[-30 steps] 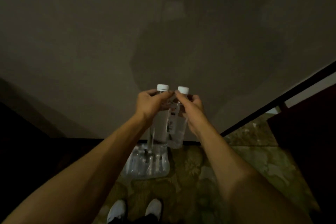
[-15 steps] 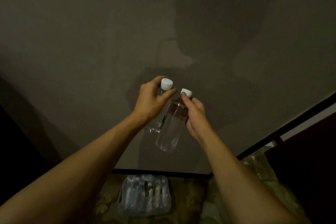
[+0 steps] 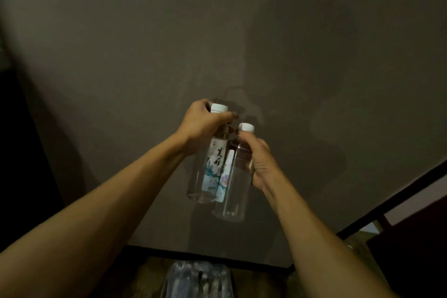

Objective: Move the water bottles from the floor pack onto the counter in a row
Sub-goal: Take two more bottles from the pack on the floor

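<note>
Overhead, both hands hold a clear water bottle each above the dull grey worktop (image 3: 121, 80). The left hand (image 3: 200, 126) has its fingers (image 3: 223, 117) curled round the neck of the left bottle (image 3: 210, 164), just under its white cap; this bottle hangs nearly upright below the fingers, and its label with dark brush characters faces the camera. The right hand (image 3: 260, 164) wraps its fingers round the upper body of the right bottle (image 3: 233, 189), whose white cap sticks out above them. This bottle sits a little lower and nearer than the other, and the two bodies overlap in view, so whether they touch cannot be told. Neither bottle rests on the worktop; both hang over it, with faint shadows on the surface beyond the fingers. Well below the hands, at the bottom edge past the dark front rim of the worktop, lies the plastic-wrapped floor pack (image 3: 200, 278) on a patterned floor (image 3: 358, 251).
</note>
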`<state>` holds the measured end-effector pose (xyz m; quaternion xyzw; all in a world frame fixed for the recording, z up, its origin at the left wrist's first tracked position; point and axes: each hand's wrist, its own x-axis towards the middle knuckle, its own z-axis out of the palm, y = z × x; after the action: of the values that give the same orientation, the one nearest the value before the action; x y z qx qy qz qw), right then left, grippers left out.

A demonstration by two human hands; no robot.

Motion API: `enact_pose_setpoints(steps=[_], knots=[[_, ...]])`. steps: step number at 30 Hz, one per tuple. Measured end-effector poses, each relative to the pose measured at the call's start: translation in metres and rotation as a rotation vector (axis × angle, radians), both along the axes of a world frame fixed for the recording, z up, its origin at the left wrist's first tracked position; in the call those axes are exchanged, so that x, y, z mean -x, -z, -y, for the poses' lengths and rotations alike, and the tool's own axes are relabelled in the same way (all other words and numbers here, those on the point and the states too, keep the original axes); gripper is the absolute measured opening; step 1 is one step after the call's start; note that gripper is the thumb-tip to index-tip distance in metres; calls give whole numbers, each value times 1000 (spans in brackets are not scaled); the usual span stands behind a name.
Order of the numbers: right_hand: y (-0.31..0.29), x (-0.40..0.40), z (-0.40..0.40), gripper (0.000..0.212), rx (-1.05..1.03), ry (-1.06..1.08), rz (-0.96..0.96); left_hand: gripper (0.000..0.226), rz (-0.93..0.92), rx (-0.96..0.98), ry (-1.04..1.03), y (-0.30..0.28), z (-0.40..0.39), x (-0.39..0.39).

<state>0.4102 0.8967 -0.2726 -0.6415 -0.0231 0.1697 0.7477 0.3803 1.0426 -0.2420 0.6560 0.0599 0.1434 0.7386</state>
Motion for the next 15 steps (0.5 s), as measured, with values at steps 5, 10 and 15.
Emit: enact_pose_setpoints(steps=[5,10,15], knots=[[-26,29,-3,37,-37,-108,118,11,49,4,10,-22,-7,41],[-50,71,1,10,-89,-204,322,10,121,-33,-3,-41,-8,83],[-50,114,2,18,53,-119,476,8,178,-56,-27,-51,5,127]])
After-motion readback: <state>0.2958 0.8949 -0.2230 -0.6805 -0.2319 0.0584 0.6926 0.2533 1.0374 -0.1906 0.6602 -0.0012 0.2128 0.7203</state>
